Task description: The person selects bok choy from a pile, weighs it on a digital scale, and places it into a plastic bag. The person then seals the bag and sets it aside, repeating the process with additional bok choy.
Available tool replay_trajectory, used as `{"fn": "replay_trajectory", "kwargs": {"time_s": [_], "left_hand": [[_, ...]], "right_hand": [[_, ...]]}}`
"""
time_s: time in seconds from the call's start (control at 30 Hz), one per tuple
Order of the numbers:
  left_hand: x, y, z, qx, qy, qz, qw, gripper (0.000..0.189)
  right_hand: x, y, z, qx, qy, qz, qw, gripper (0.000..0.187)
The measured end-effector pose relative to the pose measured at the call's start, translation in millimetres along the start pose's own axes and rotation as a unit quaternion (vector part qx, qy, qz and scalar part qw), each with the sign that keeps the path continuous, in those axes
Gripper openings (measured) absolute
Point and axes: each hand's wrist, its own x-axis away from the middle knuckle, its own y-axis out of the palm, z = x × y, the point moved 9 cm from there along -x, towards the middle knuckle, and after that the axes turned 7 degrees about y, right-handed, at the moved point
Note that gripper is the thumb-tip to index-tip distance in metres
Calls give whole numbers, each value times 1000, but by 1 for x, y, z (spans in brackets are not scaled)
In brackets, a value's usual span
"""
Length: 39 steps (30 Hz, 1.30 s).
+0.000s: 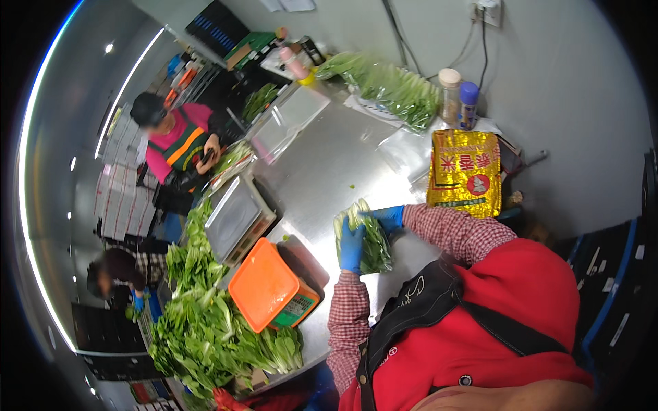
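Observation:
A clear plastic bag of leafy greens (379,253) lies on the stainless-steel table (329,149) right in front of me, its pale stems pointing away. My left hand (352,245), in a blue glove, grips the bag's left side with the fingers spread over its top. On the opposite side my right hand (386,218), also blue-gloved, holds the bag near the stem end; part of its fingers is hidden.
To the left are a weighing scale (237,218), an orange-lidded tub (264,285) and heaped loose greens (205,329). A golden bag (464,172), two bottles and bagged greens (390,90) line the wall side. Two co-workers (177,138) stand across; a red-gloved hand (226,399) shows at the bottom.

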Motion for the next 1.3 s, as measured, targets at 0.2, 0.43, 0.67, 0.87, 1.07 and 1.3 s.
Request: {"fn": "replay_trajectory", "kwargs": {"time_s": [0.2, 0.43, 0.67, 0.87, 1.07, 1.3], "left_hand": [[25, 2, 10, 282, 30, 168, 944, 53], [59, -35, -17, 266, -27, 232, 935, 50], [58, 9, -35, 318, -140, 142, 927, 36], [25, -13, 61, 320, 42, 253, 912, 14], [51, -87, 117, 25, 142, 387, 911, 10], [34, -89, 76, 29, -11, 243, 970, 29]], "right_hand": [[20, -53, -53, 52, -265, 247, 931, 37], [213, -128, -248, 130, -464, 446, 755, 40], [243, -55, -262, 151, -661, 475, 561, 73], [106, 113, -197, 509, -576, 327, 550, 47], [21, 187, -116, 892, -270, 299, 205, 41], [-25, 160, -64, 948, -198, 250, -6, 28]]}}
